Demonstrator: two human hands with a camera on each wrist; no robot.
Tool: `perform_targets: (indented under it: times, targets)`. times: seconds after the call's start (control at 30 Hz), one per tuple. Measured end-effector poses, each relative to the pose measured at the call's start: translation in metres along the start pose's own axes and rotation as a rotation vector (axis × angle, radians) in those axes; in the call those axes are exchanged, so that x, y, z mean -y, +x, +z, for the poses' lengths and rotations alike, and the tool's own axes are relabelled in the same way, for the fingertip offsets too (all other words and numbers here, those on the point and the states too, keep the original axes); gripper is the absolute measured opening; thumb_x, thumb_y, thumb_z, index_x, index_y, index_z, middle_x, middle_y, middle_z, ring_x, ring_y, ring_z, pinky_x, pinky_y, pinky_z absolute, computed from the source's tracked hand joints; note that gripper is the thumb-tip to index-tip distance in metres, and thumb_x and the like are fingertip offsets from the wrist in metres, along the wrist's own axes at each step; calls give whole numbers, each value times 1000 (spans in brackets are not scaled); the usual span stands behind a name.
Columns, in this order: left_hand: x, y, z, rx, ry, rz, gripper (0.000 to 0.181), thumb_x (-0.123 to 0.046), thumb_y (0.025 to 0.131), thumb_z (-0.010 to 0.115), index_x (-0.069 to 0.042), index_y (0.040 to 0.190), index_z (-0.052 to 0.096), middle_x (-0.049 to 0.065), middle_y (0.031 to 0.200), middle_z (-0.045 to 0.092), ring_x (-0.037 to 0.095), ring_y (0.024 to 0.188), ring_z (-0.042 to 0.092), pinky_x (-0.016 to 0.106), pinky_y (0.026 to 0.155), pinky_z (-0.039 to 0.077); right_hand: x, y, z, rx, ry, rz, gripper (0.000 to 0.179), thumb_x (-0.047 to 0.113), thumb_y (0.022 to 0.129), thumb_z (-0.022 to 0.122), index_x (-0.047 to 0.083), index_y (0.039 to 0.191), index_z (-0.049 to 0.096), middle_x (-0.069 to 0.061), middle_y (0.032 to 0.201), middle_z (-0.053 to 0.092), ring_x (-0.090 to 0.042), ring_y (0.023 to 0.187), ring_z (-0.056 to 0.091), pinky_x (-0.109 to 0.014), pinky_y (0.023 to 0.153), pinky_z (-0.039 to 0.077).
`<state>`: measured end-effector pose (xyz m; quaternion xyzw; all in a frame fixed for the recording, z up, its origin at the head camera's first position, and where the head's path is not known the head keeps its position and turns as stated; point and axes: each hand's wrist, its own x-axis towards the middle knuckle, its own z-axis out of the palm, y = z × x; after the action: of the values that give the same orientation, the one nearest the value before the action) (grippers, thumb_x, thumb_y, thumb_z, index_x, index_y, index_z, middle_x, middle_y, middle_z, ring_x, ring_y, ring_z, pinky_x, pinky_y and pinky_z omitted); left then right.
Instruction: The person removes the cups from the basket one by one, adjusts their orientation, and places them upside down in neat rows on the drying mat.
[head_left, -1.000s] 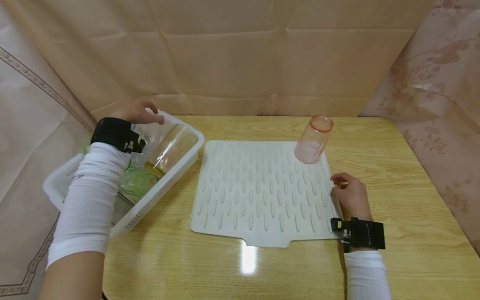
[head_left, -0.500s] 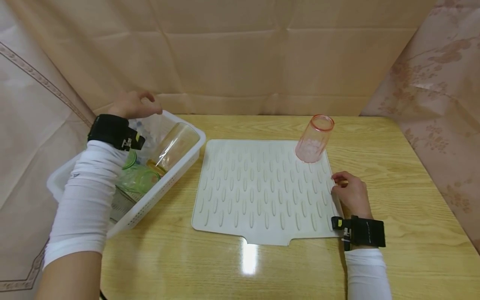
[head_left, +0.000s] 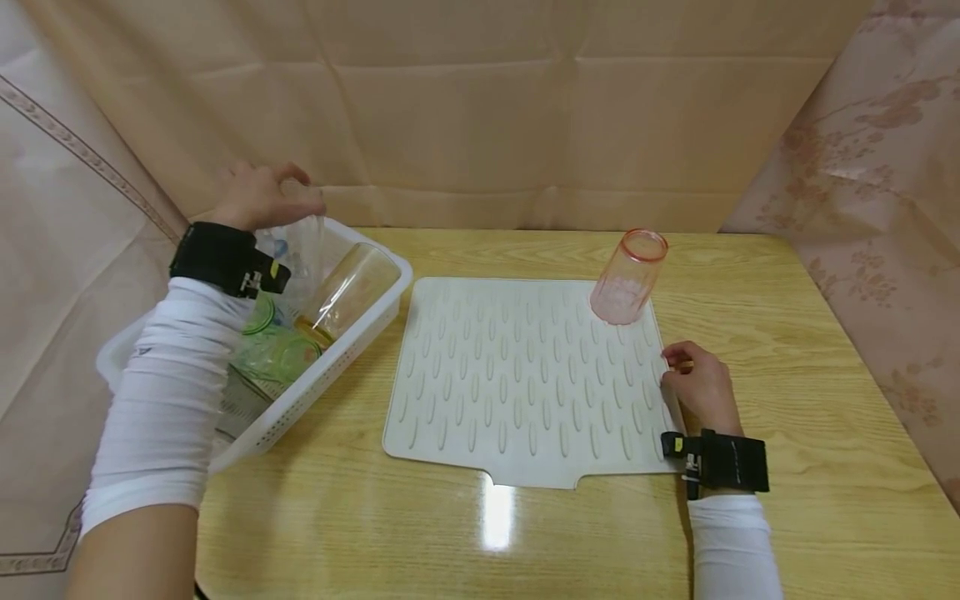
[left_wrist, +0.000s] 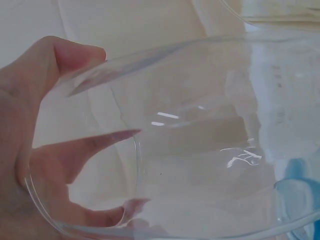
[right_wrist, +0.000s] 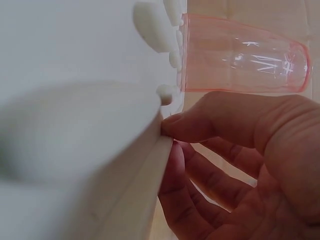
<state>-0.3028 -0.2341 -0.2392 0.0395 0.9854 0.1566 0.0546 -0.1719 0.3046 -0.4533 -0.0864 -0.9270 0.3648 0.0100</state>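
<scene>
At the far end of the white basket, my left hand (head_left: 262, 196) grips a clear drinking glass (left_wrist: 200, 135) by one end, thumb on one side and fingers on the other. In the head view most of that glass is hidden behind the hand and wrist strap. My right hand (head_left: 705, 385) pinches the right edge of a white ridged draining mat (head_left: 525, 375) between thumb and fingers, as the right wrist view shows. On the mat's far right corner a pink see-through tumbler (head_left: 628, 279) stands upside down.
The white perforated basket (head_left: 307, 396) sits slanted at the left, holding a yellowish glass (head_left: 352, 287), a green glass (head_left: 281, 354) and other items partly hidden by my left arm. A beige cloth (head_left: 480, 117) hangs behind the wooden table (head_left: 810, 375).
My left hand has risen from the basket's far end with the clear glass. The basket has shifted very slightly. My right hand and the pink tumbler stay in place.
</scene>
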Motion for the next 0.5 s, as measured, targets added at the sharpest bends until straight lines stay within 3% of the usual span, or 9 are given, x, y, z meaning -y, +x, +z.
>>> perform_targets:
  times: [0.27,0.5]
  targets:
    - [-12,-6,-6,-68,-22,2,63,-45,90,54,-5,138,44,40,138,28,53,127,12,65,97,15,2,1,-1,29,-15,9,32,0,84,64,-5,115,56,-24,105,57,-36,89,53,-36,68,45]
    - [-18,-9,-9,-75,-40,-8,65,-45,90,55,-6,140,43,41,141,19,53,129,8,67,98,16,4,1,-2,41,-8,22,34,2,85,64,-5,117,55,-26,108,56,-38,91,52,-40,72,46]
